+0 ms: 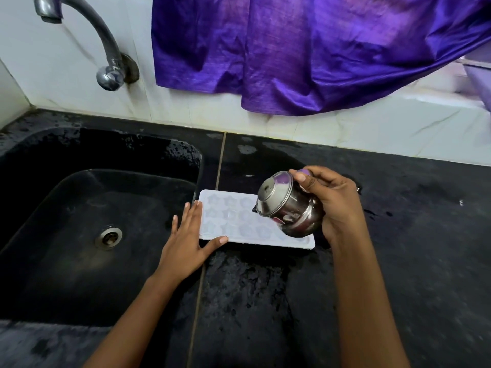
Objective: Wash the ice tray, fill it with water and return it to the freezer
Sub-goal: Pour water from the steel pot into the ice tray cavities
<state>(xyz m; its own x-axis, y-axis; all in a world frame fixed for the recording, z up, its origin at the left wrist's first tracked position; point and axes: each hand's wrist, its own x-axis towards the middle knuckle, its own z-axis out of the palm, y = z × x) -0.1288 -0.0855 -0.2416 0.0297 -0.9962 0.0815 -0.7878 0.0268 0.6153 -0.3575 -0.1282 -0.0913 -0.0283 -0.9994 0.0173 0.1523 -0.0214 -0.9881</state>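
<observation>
A white ice tray with star-shaped cells lies flat on the black counter, just right of the sink. My left hand rests at the tray's left end with straight fingers, thumb along its front edge. My right hand grips a small steel pot and holds it tipped on its side above the tray's right half, mouth pointing left. The pot hides the tray's right cells.
The black sink with its drain fills the left. A steel tap juts from the tiled wall above it. A purple cloth hangs over the wall at the back. The counter is wet.
</observation>
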